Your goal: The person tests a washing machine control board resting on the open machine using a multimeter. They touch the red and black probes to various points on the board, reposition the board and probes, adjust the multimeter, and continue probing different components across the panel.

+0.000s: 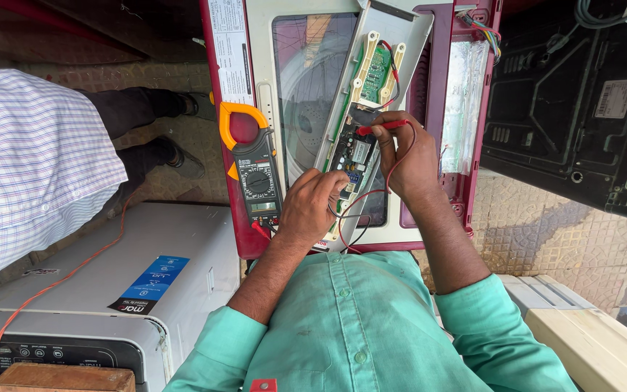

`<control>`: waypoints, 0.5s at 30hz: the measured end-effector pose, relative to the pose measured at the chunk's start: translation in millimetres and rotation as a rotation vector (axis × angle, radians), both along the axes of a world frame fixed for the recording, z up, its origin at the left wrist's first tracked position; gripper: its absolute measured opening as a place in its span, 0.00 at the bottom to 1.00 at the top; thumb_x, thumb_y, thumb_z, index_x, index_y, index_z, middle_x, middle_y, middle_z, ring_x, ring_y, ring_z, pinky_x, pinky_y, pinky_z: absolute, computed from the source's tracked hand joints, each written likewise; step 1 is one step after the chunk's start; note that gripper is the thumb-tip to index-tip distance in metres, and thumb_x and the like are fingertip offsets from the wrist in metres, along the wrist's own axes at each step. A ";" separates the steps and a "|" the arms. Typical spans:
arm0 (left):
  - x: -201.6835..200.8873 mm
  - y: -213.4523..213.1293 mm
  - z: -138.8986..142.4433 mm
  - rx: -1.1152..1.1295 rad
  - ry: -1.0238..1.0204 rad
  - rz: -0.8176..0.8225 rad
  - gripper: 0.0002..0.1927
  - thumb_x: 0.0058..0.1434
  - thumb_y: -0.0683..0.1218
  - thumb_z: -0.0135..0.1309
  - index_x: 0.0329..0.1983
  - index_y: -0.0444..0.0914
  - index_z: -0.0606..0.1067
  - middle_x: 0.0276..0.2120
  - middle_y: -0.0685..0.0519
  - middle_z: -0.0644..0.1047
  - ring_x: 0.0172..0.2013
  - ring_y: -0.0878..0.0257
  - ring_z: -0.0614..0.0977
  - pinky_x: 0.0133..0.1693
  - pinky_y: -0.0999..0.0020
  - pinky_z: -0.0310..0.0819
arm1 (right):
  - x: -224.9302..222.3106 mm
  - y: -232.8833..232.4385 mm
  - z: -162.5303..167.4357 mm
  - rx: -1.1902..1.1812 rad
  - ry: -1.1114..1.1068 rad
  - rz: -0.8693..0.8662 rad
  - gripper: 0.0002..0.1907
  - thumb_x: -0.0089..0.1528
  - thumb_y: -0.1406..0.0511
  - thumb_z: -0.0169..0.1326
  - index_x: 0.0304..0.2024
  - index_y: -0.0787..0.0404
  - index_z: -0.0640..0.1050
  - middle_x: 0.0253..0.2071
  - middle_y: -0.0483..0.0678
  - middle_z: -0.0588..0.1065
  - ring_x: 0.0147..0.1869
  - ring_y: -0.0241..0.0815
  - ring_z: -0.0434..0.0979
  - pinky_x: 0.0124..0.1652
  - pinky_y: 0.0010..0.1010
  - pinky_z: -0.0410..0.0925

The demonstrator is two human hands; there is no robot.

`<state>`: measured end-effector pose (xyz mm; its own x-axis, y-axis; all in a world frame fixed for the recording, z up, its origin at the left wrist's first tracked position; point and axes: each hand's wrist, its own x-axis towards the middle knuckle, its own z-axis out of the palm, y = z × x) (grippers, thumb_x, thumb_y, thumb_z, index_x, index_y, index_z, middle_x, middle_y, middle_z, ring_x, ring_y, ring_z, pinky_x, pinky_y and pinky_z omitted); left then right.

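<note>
Right then, both hands were down on the control circuit board (357,149) of a maroon top-load washing machine (466,116), whose pale control panel housing (400,29) lay flipped open across the lid. The right hand (408,156) pinched a red test probe (382,128) between thumb and fingertips, with the tip pressed onto the board just below the small green display board (376,72). The left hand (312,207) sat curled low on the same circuit board, fingers bent tight around something that must be the other probe, though the view did not show it clearly; a black lead (342,215) and a red lead (393,170) looped between the two hands.

Just to the outside of the left hand, an orange-jawed clamp meter (255,170) lay on the machine's top edge, dial up, its leads plugged in at the near end. Beyond the right hand, a bundle of coloured wires (486,33) poked out at the far corner of the panel. The person's teal shirt (350,327) filled the bottom of the view.

Further out past the left hand stood a grey washing machine (110,290) with an orange cable (59,279) trailing over it, and another person in a checked shirt (30,160) stood at that side, dark shoes (183,156) on the patterned floor.
</note>
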<state>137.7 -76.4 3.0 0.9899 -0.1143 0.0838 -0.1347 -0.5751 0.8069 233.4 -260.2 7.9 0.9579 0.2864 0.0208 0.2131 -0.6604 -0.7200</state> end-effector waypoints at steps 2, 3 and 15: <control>0.5 0.1 0.2 0.009 -0.006 0.003 0.02 0.71 0.41 0.51 0.43 0.37 0.73 0.32 0.50 0.80 0.35 0.51 0.80 0.40 0.54 0.74 | 2.3 -0.1 -0.4 -0.007 -0.001 0.005 0.06 0.73 0.64 0.53 0.46 0.62 0.76 0.43 0.52 0.79 0.45 0.55 0.82 0.44 0.42 0.74; 0.4 -0.2 0.3 0.014 -0.006 0.003 0.02 0.71 0.40 0.51 0.43 0.37 0.73 0.32 0.50 0.80 0.35 0.51 0.80 0.40 0.54 0.74 | 3.1 -0.3 -1.0 -0.009 -0.005 0.007 0.06 0.73 0.64 0.53 0.46 0.62 0.75 0.43 0.53 0.79 0.45 0.55 0.82 0.44 0.42 0.74; -3.3 -3.7 -3.6 0.050 -0.016 0.017 0.03 0.69 0.41 0.54 0.44 0.37 0.74 0.32 0.50 0.80 0.34 0.53 0.80 0.40 0.56 0.75 | 5.5 -5.2 -12.0 -0.022 0.085 -0.062 0.12 0.75 0.59 0.50 0.47 0.62 0.74 0.38 0.54 0.78 0.41 0.51 0.82 0.42 0.41 0.73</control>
